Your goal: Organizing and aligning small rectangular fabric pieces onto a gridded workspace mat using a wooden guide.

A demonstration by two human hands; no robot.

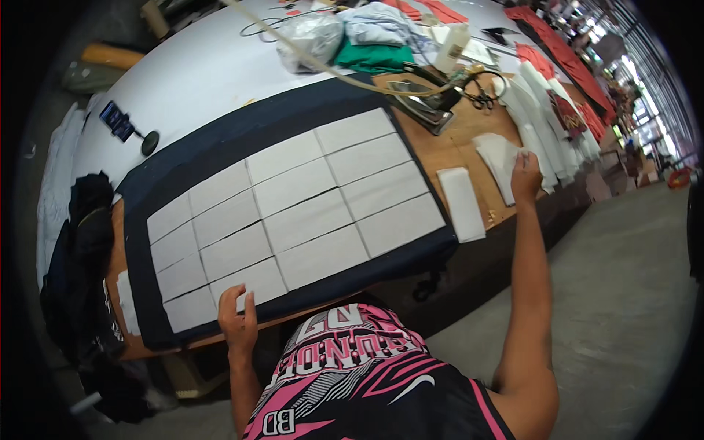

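Note:
Rows of pale rectangular pieces [297, 176], fabric or interfacing, lie side by side with narrow gaps on a dark navy cloth [181, 148]. My left hand [237, 319] is over the front edge of that layout, its thumb and fingers apart and nothing held. At the right end of the work table, my right hand [526, 179] pinches the edge of a thin white piece [495, 159] that lies partly on the wood. A folded white stack [462, 203] sits between that piece and the navy cloth.
A clothes iron [423, 107] stands beyond the cloth's right corner, near black-handled scissors [481, 99] and a pale hose [324, 69]. A phone on a stand [118, 121] is at the left. Dark fabric [82, 258] hangs over the left edge; white pieces [531, 110] lie far right.

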